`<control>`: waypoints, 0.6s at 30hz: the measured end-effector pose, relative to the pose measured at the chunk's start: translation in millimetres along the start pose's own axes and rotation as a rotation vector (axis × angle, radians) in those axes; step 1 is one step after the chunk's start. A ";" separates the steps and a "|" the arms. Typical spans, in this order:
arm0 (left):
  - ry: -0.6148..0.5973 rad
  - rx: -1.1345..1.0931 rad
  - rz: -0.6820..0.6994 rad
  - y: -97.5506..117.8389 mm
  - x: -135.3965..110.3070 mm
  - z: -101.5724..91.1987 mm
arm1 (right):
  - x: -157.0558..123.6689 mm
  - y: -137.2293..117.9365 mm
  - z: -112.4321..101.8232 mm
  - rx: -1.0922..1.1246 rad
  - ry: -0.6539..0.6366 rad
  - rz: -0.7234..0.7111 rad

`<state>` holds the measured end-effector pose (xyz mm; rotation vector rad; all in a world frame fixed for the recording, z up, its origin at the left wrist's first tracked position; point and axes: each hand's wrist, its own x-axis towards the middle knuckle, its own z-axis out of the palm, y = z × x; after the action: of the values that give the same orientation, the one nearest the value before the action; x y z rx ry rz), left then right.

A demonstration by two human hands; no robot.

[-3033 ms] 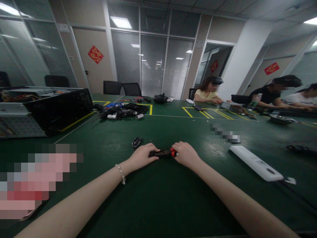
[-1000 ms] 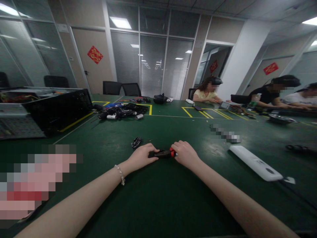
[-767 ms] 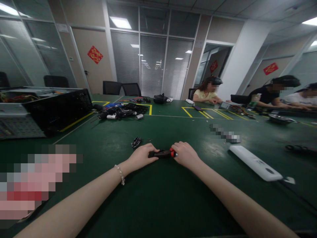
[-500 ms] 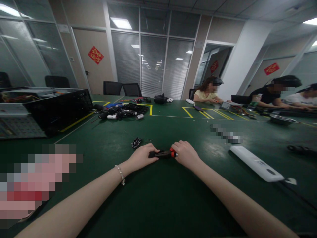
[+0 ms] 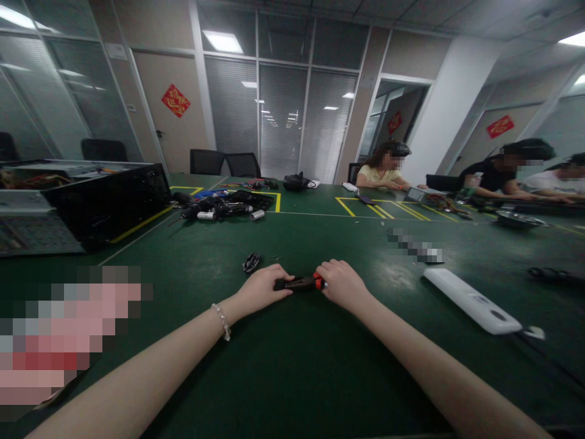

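Observation:
Centrally over the green table, my right hand [image 5: 342, 283] is closed round the red and black handles of what look like pliers [image 5: 302, 284], whose dark jaws point left. Opposite it, my left hand [image 5: 267, 285], with a beaded bracelet at the wrist, pinches a small black part [image 5: 280, 285] at the jaw end. The fingers hide much of this part, so its kind does not show. Just beyond my left hand lies a small dark spiky cluster [image 5: 251, 262], with a few tiny bits beside it.
An opened computer case [image 5: 109, 207] stands at left. Tools and cables [image 5: 223, 206] lie farther back. On the right are a white power strip [image 5: 473, 302] with its cord and a blurred-out object [image 5: 415, 246]. Several people sit at the far right. A pixelated pinkish item [image 5: 59, 341] is at lower left.

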<state>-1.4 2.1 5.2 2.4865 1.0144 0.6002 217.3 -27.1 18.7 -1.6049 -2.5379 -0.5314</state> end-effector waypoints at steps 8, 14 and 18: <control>-0.003 0.008 -0.004 0.9 -0.2 -0.7 | 1.2 0.5 -2.0 -0.004 0.007 -0.015; -0.009 -0.003 -0.006 0.4 0.3 -0.7 | 1.1 0.3 -2.5 0.018 -0.014 -0.003; -0.015 -0.013 -0.012 0.1 -0.1 -0.9 | 0.6 -0.6 -2.6 0.040 -0.035 0.018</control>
<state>-1.9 2.1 5.9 2.4683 1.0157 0.5823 216.2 -27.7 21.1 -1.6359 -2.5393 -0.4519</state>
